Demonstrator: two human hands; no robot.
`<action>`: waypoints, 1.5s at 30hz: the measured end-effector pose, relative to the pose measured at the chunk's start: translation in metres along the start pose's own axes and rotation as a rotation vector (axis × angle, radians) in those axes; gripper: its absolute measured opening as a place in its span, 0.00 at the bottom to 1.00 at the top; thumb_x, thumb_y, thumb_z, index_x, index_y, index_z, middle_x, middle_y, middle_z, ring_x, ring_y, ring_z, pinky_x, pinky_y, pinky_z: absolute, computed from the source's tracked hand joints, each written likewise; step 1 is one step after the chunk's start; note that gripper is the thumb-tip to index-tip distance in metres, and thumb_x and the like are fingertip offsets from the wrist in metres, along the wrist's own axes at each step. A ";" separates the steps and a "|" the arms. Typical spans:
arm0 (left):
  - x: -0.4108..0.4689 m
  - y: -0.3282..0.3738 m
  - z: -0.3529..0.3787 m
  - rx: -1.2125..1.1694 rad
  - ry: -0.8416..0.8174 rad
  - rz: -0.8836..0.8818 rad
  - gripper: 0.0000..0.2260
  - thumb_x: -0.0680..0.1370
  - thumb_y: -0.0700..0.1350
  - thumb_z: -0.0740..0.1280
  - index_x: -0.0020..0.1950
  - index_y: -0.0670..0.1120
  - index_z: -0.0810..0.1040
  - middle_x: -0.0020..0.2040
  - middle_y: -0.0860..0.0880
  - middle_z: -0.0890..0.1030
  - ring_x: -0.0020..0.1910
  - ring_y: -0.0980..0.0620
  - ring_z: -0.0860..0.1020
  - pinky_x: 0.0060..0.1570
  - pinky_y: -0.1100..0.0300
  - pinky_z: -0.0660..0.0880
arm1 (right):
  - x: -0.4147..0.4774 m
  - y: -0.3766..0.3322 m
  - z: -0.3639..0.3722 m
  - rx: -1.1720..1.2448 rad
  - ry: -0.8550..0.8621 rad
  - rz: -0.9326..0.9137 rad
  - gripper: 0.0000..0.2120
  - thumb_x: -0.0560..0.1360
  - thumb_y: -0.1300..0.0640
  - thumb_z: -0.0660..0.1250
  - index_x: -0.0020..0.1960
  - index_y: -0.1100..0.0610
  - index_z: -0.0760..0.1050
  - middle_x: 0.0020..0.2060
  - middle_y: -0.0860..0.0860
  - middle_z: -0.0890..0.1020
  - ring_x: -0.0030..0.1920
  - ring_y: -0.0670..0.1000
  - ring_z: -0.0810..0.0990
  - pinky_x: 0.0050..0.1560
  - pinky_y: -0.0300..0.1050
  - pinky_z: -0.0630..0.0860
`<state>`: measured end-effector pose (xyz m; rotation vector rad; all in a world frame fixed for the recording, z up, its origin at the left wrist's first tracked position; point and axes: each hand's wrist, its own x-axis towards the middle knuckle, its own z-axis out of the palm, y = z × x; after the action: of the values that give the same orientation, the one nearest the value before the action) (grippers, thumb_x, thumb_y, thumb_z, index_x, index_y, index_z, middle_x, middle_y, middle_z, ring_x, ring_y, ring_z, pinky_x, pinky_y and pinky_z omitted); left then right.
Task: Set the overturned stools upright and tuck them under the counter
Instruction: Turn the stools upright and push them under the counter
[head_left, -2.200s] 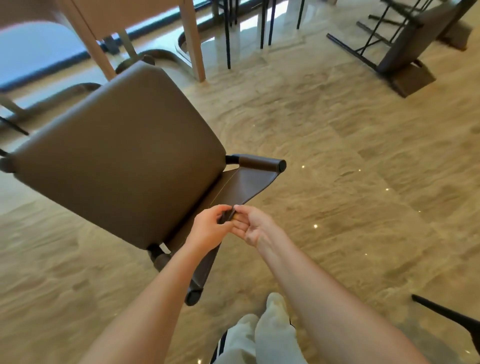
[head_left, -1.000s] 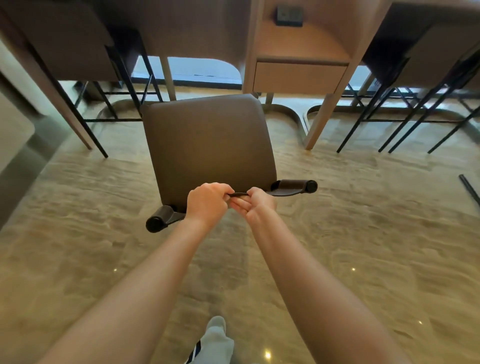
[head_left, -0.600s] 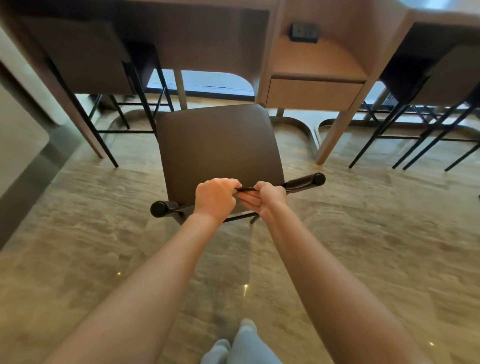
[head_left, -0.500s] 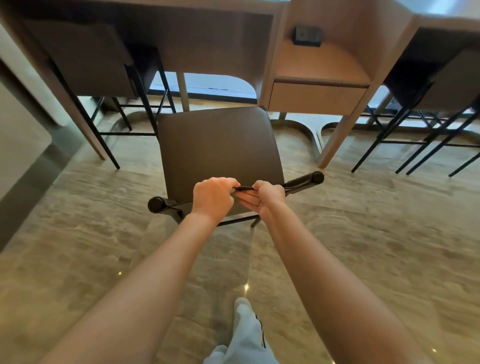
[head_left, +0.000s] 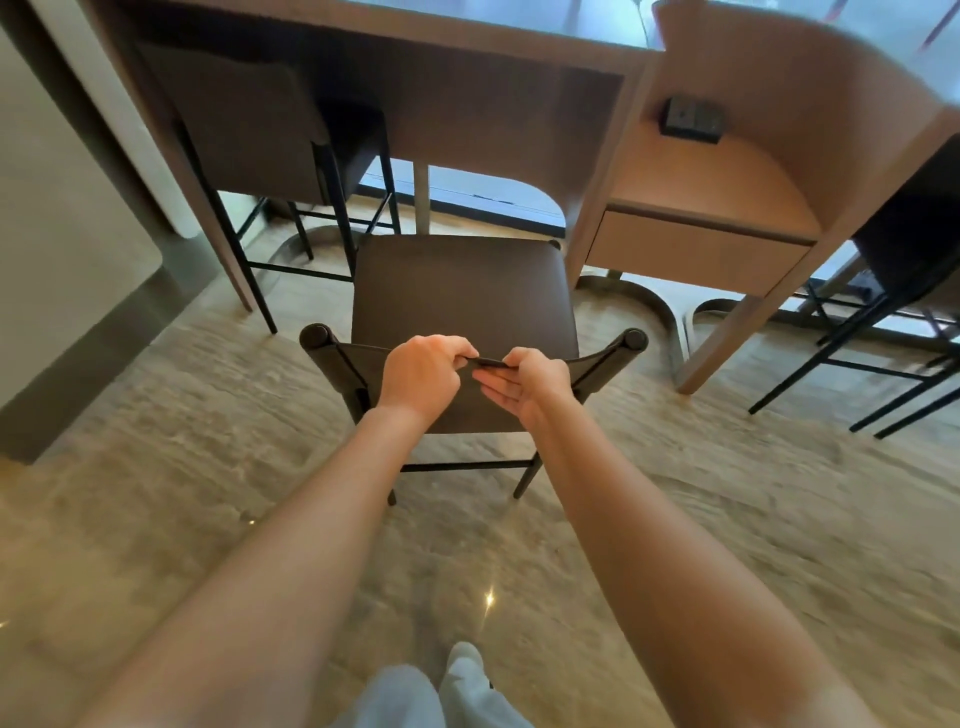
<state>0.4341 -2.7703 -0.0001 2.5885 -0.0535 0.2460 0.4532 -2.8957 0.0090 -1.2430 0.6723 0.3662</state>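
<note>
A brown leather stool (head_left: 462, 296) with black metal legs stands upright on the marble floor, its seat facing the wooden counter (head_left: 467, 67). Its front edge sits just short of the counter's opening. My left hand (head_left: 423, 376) grips the top edge of the low backrest with curled fingers. My right hand (head_left: 527, 382) holds the same edge beside it, thumb over the top and fingers lying along the back of the leather.
Another brown stool (head_left: 260, 119) is tucked under the counter at the left. A wooden drawer unit (head_left: 696, 249) with a socket above it stands to the right. More black-legged stools (head_left: 893, 312) sit at the far right. A wall corner (head_left: 78, 249) is on the left.
The stool has gone from tilted to standing level on its legs and has moved closer to the counter. Both hands stay on the backrest; my right fingers have straightened along it.
</note>
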 end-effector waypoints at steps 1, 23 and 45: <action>0.006 -0.002 0.001 -0.012 0.006 -0.005 0.12 0.80 0.39 0.62 0.58 0.48 0.83 0.51 0.48 0.85 0.50 0.48 0.81 0.44 0.64 0.69 | 0.006 -0.005 0.003 -0.005 -0.003 0.002 0.10 0.78 0.67 0.59 0.59 0.67 0.71 0.43 0.62 0.84 0.40 0.56 0.86 0.44 0.51 0.83; 0.105 -0.041 0.003 -0.105 0.022 0.177 0.11 0.78 0.38 0.64 0.56 0.46 0.84 0.47 0.48 0.86 0.44 0.48 0.83 0.44 0.60 0.76 | 0.084 -0.057 0.045 0.051 0.026 -0.004 0.08 0.74 0.67 0.60 0.53 0.66 0.73 0.42 0.62 0.85 0.41 0.58 0.86 0.47 0.52 0.82; 0.106 -0.008 -0.019 -0.985 0.259 -0.568 0.14 0.81 0.45 0.61 0.39 0.44 0.81 0.37 0.47 0.84 0.40 0.54 0.82 0.44 0.62 0.76 | 0.101 -0.074 0.031 0.035 -0.137 0.267 0.16 0.73 0.54 0.71 0.58 0.61 0.74 0.48 0.61 0.84 0.47 0.57 0.85 0.40 0.49 0.80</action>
<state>0.5357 -2.7521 0.0312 1.4968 0.5150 0.2508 0.5820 -2.8987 0.0034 -1.0855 0.7249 0.6519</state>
